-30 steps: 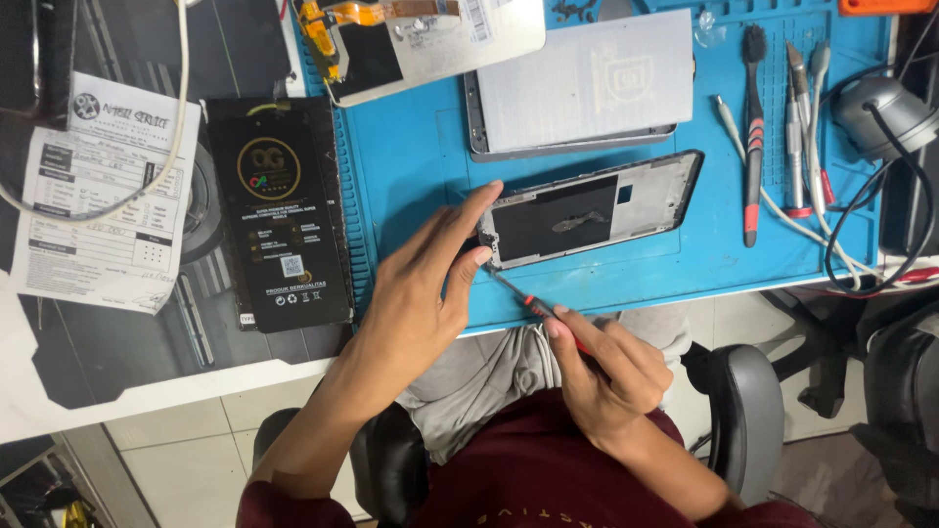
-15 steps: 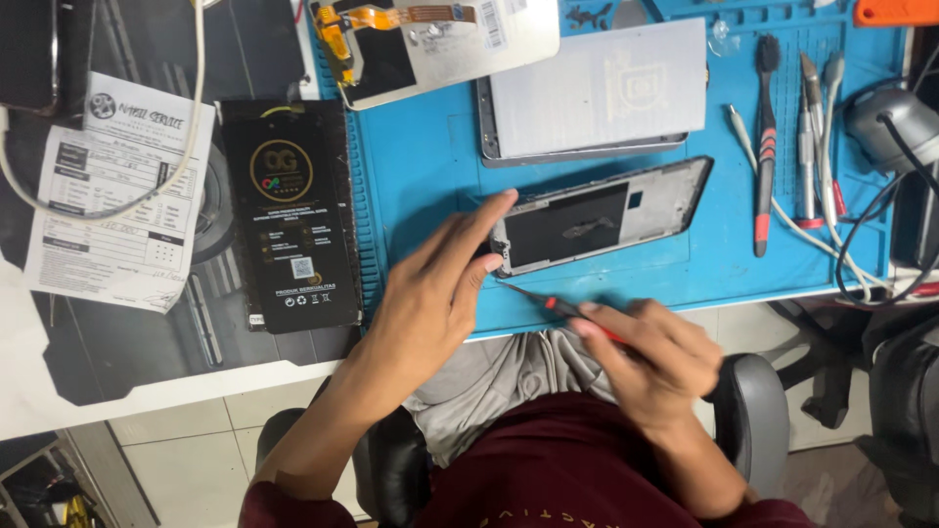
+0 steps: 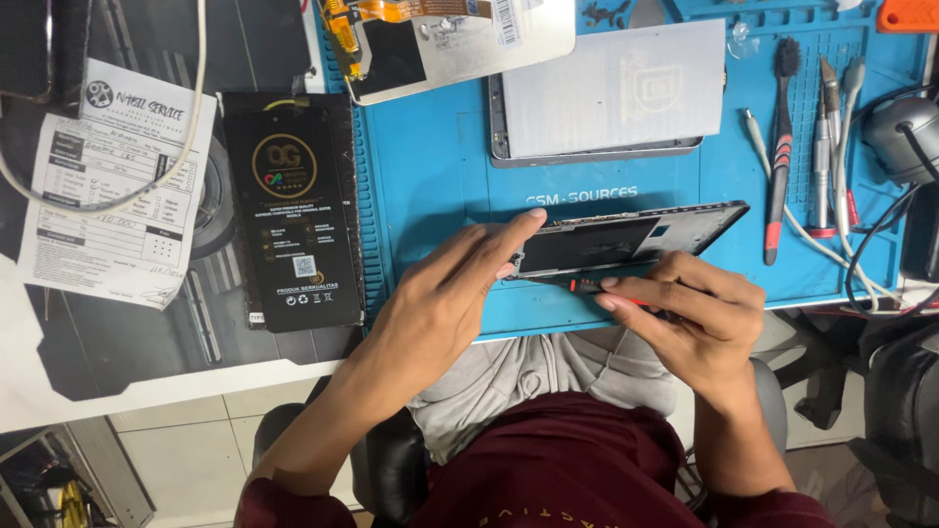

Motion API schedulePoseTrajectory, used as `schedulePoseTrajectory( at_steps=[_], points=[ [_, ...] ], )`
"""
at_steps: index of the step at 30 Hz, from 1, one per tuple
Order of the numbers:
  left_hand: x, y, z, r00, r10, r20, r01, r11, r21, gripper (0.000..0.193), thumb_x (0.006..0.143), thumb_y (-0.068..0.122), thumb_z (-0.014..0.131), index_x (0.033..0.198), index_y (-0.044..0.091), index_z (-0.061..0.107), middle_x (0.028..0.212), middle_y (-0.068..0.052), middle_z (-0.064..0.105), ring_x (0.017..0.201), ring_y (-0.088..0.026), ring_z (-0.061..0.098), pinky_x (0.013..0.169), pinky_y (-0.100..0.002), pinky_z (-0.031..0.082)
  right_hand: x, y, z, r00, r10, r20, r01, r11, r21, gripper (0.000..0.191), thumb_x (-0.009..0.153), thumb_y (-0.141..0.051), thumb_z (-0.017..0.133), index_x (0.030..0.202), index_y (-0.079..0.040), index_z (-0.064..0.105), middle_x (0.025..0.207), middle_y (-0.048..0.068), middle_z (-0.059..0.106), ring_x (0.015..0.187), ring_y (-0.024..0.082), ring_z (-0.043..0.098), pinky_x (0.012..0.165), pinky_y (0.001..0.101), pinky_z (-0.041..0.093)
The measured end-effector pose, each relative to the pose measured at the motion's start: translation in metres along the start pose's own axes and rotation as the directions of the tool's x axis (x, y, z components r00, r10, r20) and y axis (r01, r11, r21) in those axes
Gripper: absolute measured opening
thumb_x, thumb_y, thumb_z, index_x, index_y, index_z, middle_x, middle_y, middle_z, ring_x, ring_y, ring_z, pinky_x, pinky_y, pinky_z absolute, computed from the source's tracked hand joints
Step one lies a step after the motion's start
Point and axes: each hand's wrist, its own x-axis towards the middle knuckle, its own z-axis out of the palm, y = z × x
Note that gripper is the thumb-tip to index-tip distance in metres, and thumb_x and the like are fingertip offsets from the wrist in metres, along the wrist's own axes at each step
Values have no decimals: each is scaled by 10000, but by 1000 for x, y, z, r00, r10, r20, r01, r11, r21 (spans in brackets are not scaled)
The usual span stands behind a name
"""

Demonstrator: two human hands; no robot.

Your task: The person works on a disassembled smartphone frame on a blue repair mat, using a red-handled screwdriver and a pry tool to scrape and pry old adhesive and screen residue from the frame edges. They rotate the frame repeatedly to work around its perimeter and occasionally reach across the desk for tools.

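Phone frame (image 3: 626,240) lies on the blue mat (image 3: 430,176), its near left end pinned under the left hand's (image 3: 440,298) outstretched fingers. Just right of that hold, the right hand (image 3: 685,313) pinches a red-handled screwdriver (image 3: 597,286), tip against the frame's near edge. Beyond both grips sits a grey tablet (image 3: 606,93).

black flat box (image 3: 291,225) left of blue mat | white paper form (image 3: 108,196) far left | detached screen (image 3: 450,39) top, barcode sticker (image 3: 506,20)

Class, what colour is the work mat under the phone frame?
Blue: the work mat shows clearly in the head view.
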Motion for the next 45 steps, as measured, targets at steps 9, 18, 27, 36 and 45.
schedulePoseTrajectory(
  at_steps=[9, 18, 27, 36, 45],
  points=[
    [-1, -1, 0, 1000, 0, 12, 0, 1000, 2, 687, 940, -156, 602, 1559, 79, 416, 1227, -146, 671, 1068, -257, 698, 963, -348, 611, -1, 1, 0, 1000, 8, -1, -8, 1000, 24, 245, 769, -40, 883, 982, 2, 768, 783, 49, 673, 636, 87, 576, 508, 207, 415],
    [-2, 0, 1, 1000, -15, 18, 15, 1000, -9, 686, 940, -162, 590, 1557, 88, 422, 1222, -143, 673, 1061, -242, 708, 970, -338, 618, 0, 0, -1, 1000, 13, 5, -13, 1000, 3, 249, 750, -42, 887, 966, 8, 773, 761, 48, 667, 616, 84, 560, 497, 206, 403],
    [-3, -2, 4, 1000, -2, 13, 2, 1000, 7, 664, 961, -145, 596, 1558, 88, 422, 1217, -141, 677, 1062, -237, 711, 953, -331, 628, -2, 1, -1, 999, 34, 11, -34, 999, 10, 249, 747, -50, 888, 962, 1, 774, 759, 44, 673, 600, 73, 549, 524, 226, 388],
    [-6, -5, 4, 1000, -7, 29, 6, 1000, 1, 650, 972, -144, 584, 1558, 88, 425, 1216, -155, 684, 1051, -255, 709, 919, -348, 627, 5, -5, -4, 996, 29, 83, -26, 999, -39, 252, 757, -79, 877, 987, -30, 787, 742, 13, 654, 580, 47, 548, 507, 227, 391],
    [-4, -4, 4, 1000, -11, 18, 10, 1000, 30, 647, 957, -143, 584, 1547, 85, 446, 1209, -166, 686, 1070, -278, 707, 939, -364, 623, 8, -4, 1, 993, -52, 102, 57, 997, -53, 243, 757, -87, 884, 978, -35, 797, 737, 10, 652, 564, 67, 519, 497, 258, 376]
  ],
)
